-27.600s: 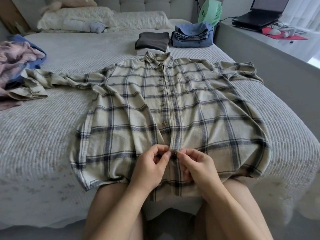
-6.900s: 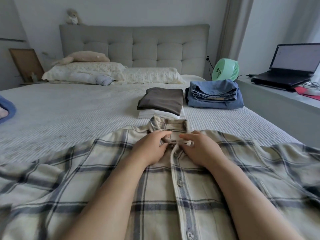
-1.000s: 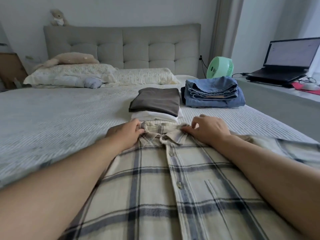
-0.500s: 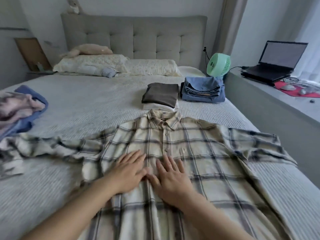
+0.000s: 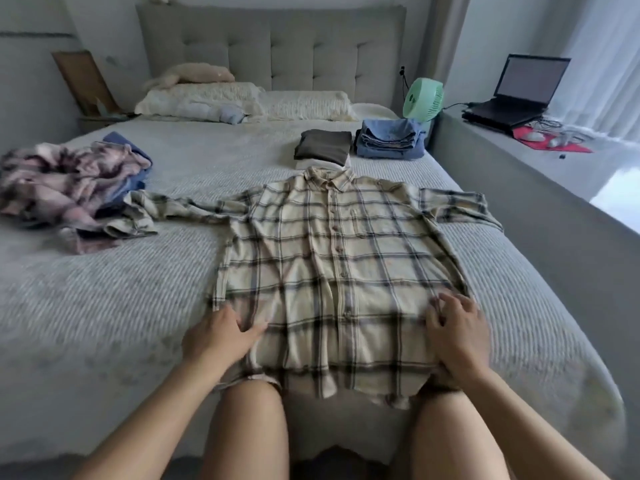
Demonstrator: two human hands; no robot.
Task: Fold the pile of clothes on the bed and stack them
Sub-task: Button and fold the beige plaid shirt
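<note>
The plaid shirt (image 5: 332, 271) runs lengthwise away from both hands, left hand (image 5: 218, 336) pressing flat, right hand (image 5: 457, 337) loosely curled on its hem corners.

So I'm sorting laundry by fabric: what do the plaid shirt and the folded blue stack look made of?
The plaid shirt looks like soft woven cotton or flannel: matte, drapes limp, fine wrinkles. The folded blue stack looks like denim: thick, stiff fold edges, faded blue. Neither can be confirmed by sight alone.
</note>
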